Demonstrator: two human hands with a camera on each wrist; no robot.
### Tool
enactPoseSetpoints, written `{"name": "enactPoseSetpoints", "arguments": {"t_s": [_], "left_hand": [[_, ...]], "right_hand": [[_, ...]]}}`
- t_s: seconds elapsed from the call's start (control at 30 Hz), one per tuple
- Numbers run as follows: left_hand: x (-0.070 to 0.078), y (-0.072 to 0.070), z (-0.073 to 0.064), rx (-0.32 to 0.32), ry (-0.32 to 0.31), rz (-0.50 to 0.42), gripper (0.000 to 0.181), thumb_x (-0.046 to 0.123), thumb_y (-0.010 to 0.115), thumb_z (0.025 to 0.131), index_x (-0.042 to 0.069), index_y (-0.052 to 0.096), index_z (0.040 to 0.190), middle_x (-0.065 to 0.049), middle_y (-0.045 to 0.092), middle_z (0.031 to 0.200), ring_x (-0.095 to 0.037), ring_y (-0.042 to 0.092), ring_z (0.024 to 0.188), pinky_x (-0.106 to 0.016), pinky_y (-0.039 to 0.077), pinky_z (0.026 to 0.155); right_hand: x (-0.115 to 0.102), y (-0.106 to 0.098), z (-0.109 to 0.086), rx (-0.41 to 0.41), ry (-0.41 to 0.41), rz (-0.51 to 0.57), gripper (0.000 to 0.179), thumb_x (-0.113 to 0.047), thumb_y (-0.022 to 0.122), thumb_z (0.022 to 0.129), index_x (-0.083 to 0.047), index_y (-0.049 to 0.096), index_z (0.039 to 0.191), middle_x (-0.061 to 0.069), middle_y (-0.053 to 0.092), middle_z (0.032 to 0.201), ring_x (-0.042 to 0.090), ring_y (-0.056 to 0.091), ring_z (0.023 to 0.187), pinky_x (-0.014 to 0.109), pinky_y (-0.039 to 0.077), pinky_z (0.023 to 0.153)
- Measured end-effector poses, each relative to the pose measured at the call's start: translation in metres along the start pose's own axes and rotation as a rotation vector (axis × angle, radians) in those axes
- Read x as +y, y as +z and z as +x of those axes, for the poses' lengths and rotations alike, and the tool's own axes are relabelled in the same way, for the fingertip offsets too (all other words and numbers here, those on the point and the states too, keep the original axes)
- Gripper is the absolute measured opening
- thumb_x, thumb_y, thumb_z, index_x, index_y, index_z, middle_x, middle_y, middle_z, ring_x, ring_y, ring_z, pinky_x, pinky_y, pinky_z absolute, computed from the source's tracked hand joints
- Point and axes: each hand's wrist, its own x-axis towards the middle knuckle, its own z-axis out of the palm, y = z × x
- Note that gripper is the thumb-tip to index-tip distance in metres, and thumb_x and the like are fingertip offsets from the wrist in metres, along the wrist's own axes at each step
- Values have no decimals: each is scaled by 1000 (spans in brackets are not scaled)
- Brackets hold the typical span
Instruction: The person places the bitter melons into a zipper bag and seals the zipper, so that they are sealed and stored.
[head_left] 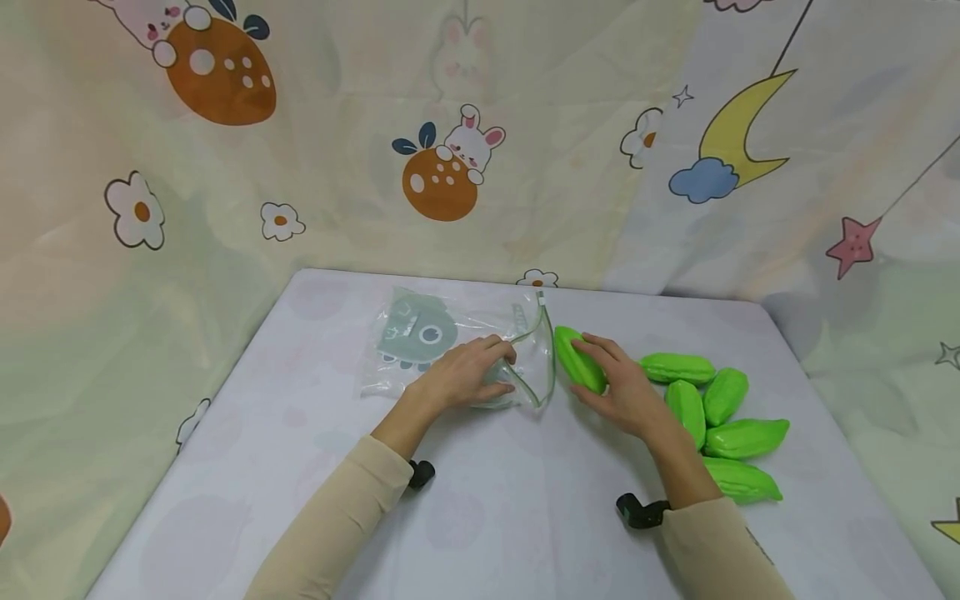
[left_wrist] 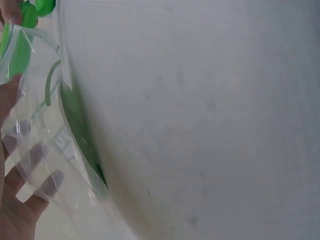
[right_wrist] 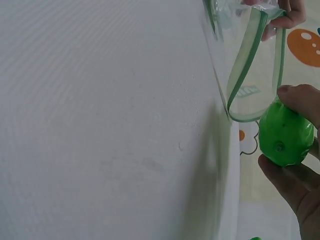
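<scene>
A clear zip bag (head_left: 487, 312) with a green slider edge and a printed green cartoon creature lies flat on the table. My left hand (head_left: 468, 375) holds the bag near its mouth, which gapes toward the right; through the film some fingers (left_wrist: 50, 185) show in the left wrist view. Pinched between thumb and fingers of my right hand (head_left: 626, 387) is a bright green, ridged, oblong fruit-like piece (head_left: 579, 358). It is right beside the bag's opening (right_wrist: 245, 70); its rounded end faces the right wrist camera.
Several more green ridged pieces (head_left: 742, 437) lie clustered on the table, right of my right hand. A pale cloth covers the table (head_left: 487, 517). Behind it hangs a curtain (head_left: 337, 167) printed with rabbits, flowers and a moon.
</scene>
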Motion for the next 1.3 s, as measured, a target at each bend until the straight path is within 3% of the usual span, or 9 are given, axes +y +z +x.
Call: {"name": "enactPoseSetpoints", "arguments": {"t_s": [0.43,1.3], "left_hand": [[-1,1,-2,34,11,-41,47,40,77,92,19,55,128,5,62,121,-16,61,101,-35,53,86],[1,0,-4,34,2,-48,48,43,77,92,20,52,127,6,61,118,-13,57,91,-32,52,78]], "right_hand": [[-2,11,9,-60,26,49,68,-20,82,89,-11,50,148,15,50,145,38,57,127,55,50,102],[-1,25,23,-65,58,76,61,-15,82,87,-5,56,141,16,58,137,38,60,123,54,51,101]]}}
